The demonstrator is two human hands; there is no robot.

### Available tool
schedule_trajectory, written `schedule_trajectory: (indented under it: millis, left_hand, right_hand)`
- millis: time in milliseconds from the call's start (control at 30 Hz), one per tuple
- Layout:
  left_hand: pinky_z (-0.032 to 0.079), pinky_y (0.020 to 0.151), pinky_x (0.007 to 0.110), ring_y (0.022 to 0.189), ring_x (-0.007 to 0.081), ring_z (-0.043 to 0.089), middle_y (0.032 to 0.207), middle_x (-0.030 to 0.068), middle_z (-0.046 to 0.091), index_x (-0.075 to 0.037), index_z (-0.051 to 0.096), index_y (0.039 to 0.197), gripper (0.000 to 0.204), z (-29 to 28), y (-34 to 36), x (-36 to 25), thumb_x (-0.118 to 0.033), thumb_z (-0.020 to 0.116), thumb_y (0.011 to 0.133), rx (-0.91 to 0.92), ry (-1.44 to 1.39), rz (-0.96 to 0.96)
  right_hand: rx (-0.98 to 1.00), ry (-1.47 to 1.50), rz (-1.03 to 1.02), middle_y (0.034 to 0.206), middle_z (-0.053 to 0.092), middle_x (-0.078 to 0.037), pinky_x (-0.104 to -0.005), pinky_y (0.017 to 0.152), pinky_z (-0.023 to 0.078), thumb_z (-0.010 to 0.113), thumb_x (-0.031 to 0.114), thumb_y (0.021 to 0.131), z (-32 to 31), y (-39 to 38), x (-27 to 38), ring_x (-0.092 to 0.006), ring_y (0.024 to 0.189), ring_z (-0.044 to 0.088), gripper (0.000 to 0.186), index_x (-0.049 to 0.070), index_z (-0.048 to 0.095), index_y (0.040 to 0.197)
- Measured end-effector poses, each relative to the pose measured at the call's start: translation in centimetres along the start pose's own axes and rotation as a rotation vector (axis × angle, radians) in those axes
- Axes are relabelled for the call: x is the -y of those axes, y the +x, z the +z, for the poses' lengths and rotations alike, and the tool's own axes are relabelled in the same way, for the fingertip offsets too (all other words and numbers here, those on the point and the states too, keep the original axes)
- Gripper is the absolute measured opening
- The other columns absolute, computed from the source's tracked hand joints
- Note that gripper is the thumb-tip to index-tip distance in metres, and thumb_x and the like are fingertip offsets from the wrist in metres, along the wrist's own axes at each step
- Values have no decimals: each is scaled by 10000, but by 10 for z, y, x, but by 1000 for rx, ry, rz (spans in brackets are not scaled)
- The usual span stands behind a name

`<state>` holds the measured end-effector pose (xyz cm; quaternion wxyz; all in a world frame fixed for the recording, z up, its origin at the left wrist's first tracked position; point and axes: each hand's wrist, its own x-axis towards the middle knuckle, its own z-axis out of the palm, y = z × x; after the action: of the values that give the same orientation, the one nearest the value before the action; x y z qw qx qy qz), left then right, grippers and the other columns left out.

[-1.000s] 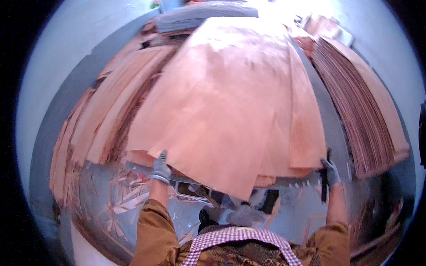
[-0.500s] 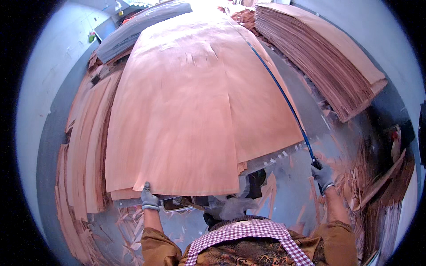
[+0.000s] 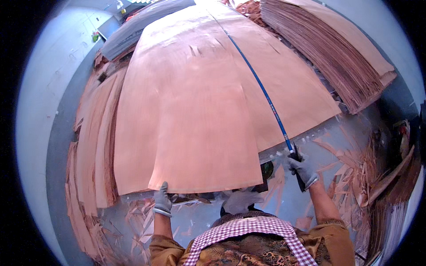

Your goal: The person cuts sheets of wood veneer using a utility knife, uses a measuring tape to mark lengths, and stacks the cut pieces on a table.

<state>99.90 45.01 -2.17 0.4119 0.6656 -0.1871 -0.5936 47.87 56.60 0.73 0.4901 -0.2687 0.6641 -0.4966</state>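
Observation:
Broad, thin wood veneer sheets (image 3: 199, 133) lie overlapped on a low pile in front of me, pinkish tan and stretching away to the far end. My left hand (image 3: 163, 200), in a grey glove, pinches the near left corner of the top sheet, thumb above and fingers hidden below. My right hand (image 3: 303, 169), also gloved, is closed round the black handle of a long, thin blue pole (image 3: 262, 86). The pole slants far and to the left across the right-hand sheet (image 3: 288, 106). Its far tip is lost in the glare.
A tall veneer stack (image 3: 328, 53) stands at the far right. Strips and narrower sheets (image 3: 93, 146) are piled along the left, with a grey-covered stack (image 3: 146, 29) beyond. Veneer scraps (image 3: 346, 173) litter the floor right and left of me.
My right hand and the pole have swung left, so the pole now crosses the right-hand sheet. That sheet's near right corner has shifted right. My left hand keeps its pinch.

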Motion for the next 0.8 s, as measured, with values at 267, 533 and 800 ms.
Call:
schedule_trajectory:
  millis: [267,533,800]
  left_hand:
    - [521,732,302,868,137,608,944,74,641,-8,597,1066,256,67,-38,-110,-218,576,920,287,28,661]
    - [425,1007,429,1126,308,534,1195,175,564,0,522,1192,456,111,5,9,-385,444,960,931,-311,-353]
    - [557,740,386,920,328,637,1158,214,580,37,442,1268,634,82,-65,-8,-508,416,946,1117,-218,-587]
  right_hand:
    - [66,-188,-115,677,537,5,-247,504,399,636,284,842,32,-9,31,-97,556,497,211,84,603,901]
    - [278,147,-252,836,605,-10,-203,560,450,572,241,909,117,-27,111,-65,668,564,327,-1,589,1128]
    - [505,-19,33,672,506,56,-191,462,330,608,240,889,181,-92,19,-31,545,445,268,24,641,1044]
